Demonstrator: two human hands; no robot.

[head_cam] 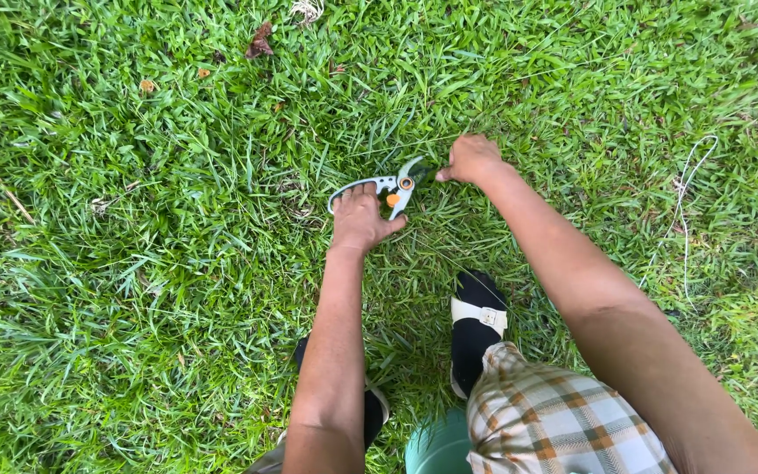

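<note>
Two bare hands work low in the grass (133, 263). My left hand (360, 219) wraps the pale handles of the pruning shears (388, 187), blades slightly parted just past the knuckles. My right hand (469, 158) pinches a grass stem beside the blade tip. I judge the cut is being lined up; next calls for squeezing the handles cleanly.

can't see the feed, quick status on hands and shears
Left hand gripping pruning shears, blades open. Right hand pinching grass at the blades. Nothing in the way.
</note>
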